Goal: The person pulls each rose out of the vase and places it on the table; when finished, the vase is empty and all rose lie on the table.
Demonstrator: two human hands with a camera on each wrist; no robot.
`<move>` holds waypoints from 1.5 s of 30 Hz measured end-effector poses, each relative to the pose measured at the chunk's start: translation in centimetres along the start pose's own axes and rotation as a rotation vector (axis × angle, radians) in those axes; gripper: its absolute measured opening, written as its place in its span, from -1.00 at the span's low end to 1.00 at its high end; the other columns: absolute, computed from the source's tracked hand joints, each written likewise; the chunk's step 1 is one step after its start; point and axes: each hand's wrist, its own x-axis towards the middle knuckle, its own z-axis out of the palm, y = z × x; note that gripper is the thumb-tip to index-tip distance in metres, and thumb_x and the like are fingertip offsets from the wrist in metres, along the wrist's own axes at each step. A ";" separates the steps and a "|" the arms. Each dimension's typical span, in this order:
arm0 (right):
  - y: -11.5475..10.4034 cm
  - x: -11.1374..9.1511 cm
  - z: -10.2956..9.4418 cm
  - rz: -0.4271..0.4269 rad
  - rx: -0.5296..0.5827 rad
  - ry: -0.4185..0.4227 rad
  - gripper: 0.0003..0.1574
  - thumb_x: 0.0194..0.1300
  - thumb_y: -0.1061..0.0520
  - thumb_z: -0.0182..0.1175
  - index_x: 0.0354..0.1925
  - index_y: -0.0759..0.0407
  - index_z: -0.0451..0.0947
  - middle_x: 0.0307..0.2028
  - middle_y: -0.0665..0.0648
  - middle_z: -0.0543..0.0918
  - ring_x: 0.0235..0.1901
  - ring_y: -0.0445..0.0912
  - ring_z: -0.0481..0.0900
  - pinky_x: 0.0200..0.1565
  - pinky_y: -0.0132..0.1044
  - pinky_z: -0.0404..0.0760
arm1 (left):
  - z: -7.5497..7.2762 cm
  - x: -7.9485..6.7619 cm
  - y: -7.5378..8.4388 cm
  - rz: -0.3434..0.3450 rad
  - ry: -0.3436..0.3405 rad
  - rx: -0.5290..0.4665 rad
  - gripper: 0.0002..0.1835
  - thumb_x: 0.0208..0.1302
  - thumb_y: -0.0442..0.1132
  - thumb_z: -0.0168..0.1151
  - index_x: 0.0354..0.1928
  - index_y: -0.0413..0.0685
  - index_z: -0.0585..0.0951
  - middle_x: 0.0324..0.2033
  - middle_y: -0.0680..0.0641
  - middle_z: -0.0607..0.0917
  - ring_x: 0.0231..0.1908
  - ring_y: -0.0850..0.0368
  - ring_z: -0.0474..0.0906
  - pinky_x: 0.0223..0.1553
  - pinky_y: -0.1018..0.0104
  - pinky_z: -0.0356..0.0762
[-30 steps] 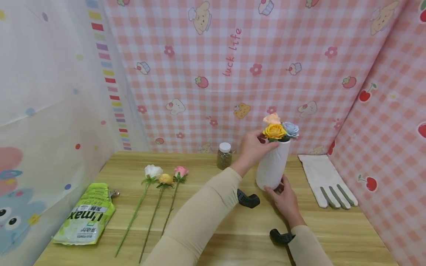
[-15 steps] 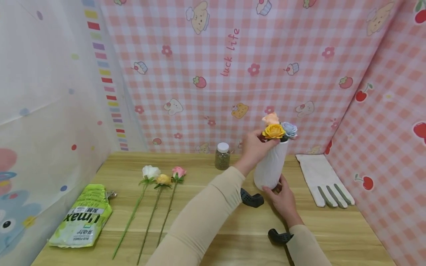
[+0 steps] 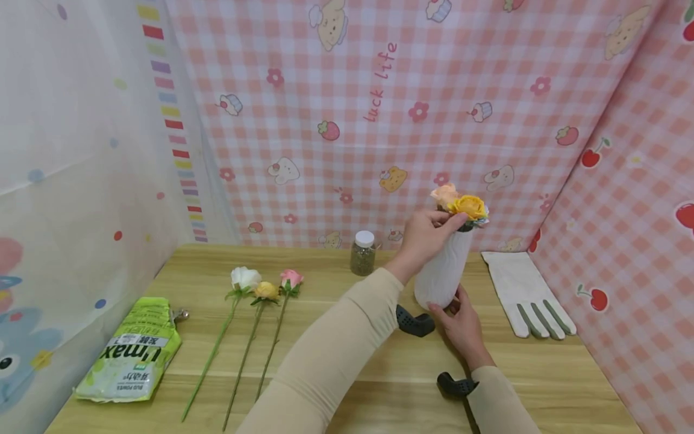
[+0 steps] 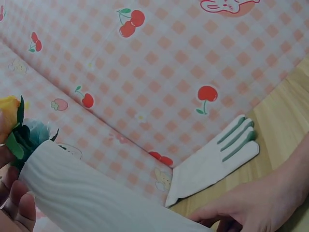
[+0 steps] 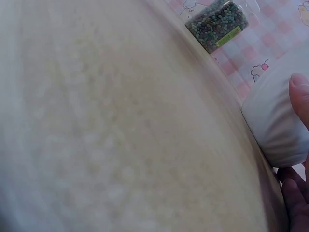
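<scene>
A white ribbed vase [image 3: 443,271] leans slightly to the right at the back of the table, holding several roses. My left hand [image 3: 425,236] pinches the yellow rose [image 3: 469,207] just below its bloom at the vase mouth. Behind it rises a peach rose [image 3: 444,194]. A blue rose [image 4: 41,133] is mostly covered in the head view but shows beside the rim in the left wrist view. Low down, my right hand [image 3: 461,330] grips the vase's base, thumb on the near side; in the right wrist view some fingers reach beneath its bottom edge.
White [image 3: 246,278], yellow [image 3: 267,291] and pink [image 3: 291,279] roses lie left of centre. A green pouch [image 3: 130,355] is at far left. Behind stands a lidded jar of small pebbles [image 3: 362,256]. A white glove [image 3: 527,295] lies right. Patterned cloth walls enclose the table.
My left hand has shifted the yellow rose to the right, so it now covers most of the blue rose. My right hand has stayed at the vase's base.
</scene>
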 end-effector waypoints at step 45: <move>-0.1 0.3 -0.4 -0.016 -0.003 -0.003 0.16 0.18 -0.21 0.31 0.50 0.05 -0.10 0.31 0.31 0.32 0.23 0.15 0.39 0.17 0.01 0.41 | -0.7 0.8 1.2 0.088 0.131 0.222 -0.78 0.21 -0.06 0.35 -0.41 -0.05 0.77 -0.57 0.13 0.71 -0.59 0.38 0.52 -0.62 0.51 0.42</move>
